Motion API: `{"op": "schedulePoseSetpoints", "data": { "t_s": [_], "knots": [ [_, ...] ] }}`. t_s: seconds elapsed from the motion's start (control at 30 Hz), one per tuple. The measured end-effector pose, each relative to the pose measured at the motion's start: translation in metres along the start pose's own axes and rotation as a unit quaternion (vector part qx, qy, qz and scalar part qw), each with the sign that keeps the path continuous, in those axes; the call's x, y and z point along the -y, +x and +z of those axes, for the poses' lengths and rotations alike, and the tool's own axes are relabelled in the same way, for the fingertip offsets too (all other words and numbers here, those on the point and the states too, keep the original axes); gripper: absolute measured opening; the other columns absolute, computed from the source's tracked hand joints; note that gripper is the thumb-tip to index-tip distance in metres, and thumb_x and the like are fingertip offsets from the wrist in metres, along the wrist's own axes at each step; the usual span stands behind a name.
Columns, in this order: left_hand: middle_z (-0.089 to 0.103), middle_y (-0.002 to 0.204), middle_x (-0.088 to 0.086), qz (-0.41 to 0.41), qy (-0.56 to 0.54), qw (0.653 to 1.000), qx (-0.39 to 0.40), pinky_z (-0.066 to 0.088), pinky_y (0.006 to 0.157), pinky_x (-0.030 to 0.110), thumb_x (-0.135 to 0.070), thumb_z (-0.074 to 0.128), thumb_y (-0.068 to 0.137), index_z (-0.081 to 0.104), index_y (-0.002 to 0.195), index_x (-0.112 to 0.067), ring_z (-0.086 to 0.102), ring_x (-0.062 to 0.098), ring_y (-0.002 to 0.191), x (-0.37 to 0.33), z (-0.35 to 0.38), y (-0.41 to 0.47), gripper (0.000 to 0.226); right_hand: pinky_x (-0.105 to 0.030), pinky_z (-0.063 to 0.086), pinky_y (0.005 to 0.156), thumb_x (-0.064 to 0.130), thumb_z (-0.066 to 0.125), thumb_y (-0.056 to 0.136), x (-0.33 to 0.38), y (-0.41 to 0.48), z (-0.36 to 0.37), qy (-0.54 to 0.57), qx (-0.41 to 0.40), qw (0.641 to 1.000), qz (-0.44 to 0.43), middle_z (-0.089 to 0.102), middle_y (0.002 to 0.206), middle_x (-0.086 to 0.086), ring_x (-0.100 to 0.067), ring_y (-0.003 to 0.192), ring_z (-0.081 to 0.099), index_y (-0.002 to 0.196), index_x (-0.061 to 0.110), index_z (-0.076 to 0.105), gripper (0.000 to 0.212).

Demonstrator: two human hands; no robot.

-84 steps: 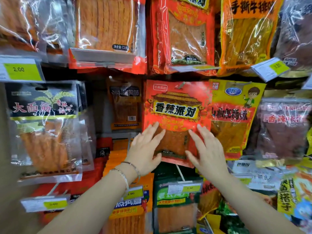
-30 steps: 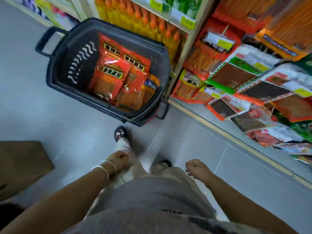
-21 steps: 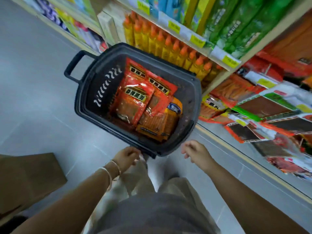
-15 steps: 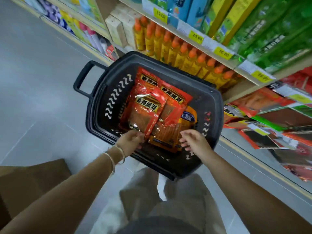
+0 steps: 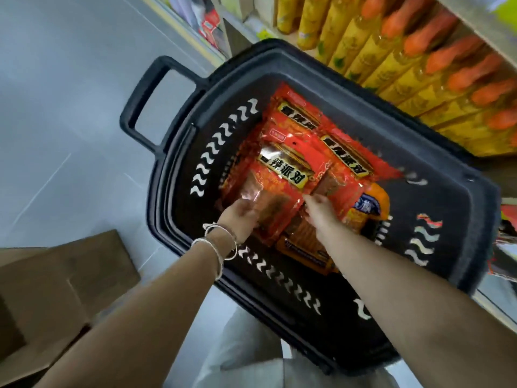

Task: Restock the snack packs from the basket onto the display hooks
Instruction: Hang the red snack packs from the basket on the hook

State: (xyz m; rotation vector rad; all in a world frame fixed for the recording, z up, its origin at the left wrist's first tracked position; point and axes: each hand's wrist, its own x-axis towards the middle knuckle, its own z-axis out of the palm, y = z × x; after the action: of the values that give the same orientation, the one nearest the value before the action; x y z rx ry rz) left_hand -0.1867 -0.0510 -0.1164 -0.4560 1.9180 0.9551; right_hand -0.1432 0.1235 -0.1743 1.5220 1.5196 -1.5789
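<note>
Half a second ago the hands only reached the near edge of the heap; now both are down inside the black basket (image 5: 179, 152), set apart at either near corner of the top red snack pack (image 5: 282, 175). The left hand (image 5: 240, 217) grips its near left corner, fingers curled about the edge. The right hand (image 5: 319, 210) touches the near right corner, though blur hides whether it pinches, and the pack lies flat on the other packs.
</note>
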Motion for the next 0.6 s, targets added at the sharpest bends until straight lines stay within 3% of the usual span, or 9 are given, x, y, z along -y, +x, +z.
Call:
{"op": "schedulePoseSetpoints", "data": {
  "t_s": [0.1,0.23,0.37,0.43,0.5,0.57,0.6],
  "knots": [
    [0.063,0.093,-0.001,0.004,-0.021,1.000,-0.009,0.047,0.082,0.030,-0.024,0.057,0.089,0.058,0.101,-0.020,0.062,0.019,0.089,0.003,0.001,0.002,0.013,-0.046,0.042,0.103,0.047,0.060,0.087,0.008,0.006,0.021,0.043,-0.005,0.998,0.038,0.054,0.126,-0.006,-0.026,0.115,0.052,0.128,0.016,0.046,0.053],
    [0.065,0.099,-0.001,0.027,-0.012,0.999,-0.033,0.050,0.080,0.029,-0.023,0.055,0.090,0.057,0.110,-0.019,0.060,0.015,0.086,0.003,0.002,0.004,0.021,-0.047,0.038,0.106,0.049,0.049,0.093,0.011,0.000,0.028,0.039,-0.018,0.999,0.009,0.044,0.143,-0.009,-0.030,0.127,0.045,0.140,0.017,0.039,0.058],
    [0.061,0.107,-0.002,0.052,-0.021,0.992,-0.113,0.039,0.065,0.004,-0.019,0.058,0.088,0.055,0.118,-0.017,0.056,0.006,0.087,0.001,-0.001,0.007,0.031,-0.051,0.039,0.106,0.052,0.049,0.092,0.009,-0.015,0.008,0.149,0.001,0.988,0.039,0.037,0.149,-0.007,-0.030,0.128,0.047,0.147,0.026,0.027,0.065],
    [0.060,0.110,0.001,0.076,-0.037,0.987,-0.139,0.044,0.079,0.011,-0.021,0.064,0.085,0.052,0.125,-0.010,0.058,0.014,0.099,-0.006,-0.004,0.007,0.043,-0.051,0.040,0.106,0.049,0.052,0.092,0.007,-0.023,-0.012,0.201,0.006,0.978,0.047,0.043,0.145,-0.009,-0.029,0.121,0.053,0.145,0.025,0.032,0.061],
    [0.058,0.105,-0.009,0.109,-0.048,0.983,-0.141,0.045,0.089,0.019,-0.031,0.070,0.081,0.048,0.129,-0.009,0.058,0.010,0.100,-0.013,-0.008,0.005,0.057,-0.052,0.036,0.108,0.051,0.055,0.089,0.005,-0.027,-0.035,0.173,0.014,0.983,0.053,0.044,0.145,-0.007,-0.027,0.123,0.051,0.145,0.029,0.031,0.065],
    [0.056,0.111,-0.017,0.108,-0.062,0.990,-0.070,0.041,0.094,0.019,-0.049,0.073,0.072,0.042,0.135,-0.012,0.055,0.004,0.105,-0.022,-0.013,0.006,0.079,-0.053,0.037,0.107,0.053,0.060,0.085,0.006,-0.029,-0.055,0.136,0.036,0.988,0.061,0.047,0.143,-0.005,-0.027,0.124,0.051,0.144,0.032,0.034,0.068],
    [0.058,0.119,-0.012,0.090,-0.061,0.994,-0.007,0.043,0.098,0.024,-0.058,0.073,0.066,0.042,0.136,-0.014,0.056,0.008,0.110,-0.027,-0.016,0.008,0.088,-0.052,0.041,0.103,0.052,0.061,0.084,0.008,-0.031,-0.062,0.121,0.053,0.989,0.062,0.052,0.138,-0.005,-0.026,0.119,0.055,0.139,0.032,0.040,0.062]
  ]
}}
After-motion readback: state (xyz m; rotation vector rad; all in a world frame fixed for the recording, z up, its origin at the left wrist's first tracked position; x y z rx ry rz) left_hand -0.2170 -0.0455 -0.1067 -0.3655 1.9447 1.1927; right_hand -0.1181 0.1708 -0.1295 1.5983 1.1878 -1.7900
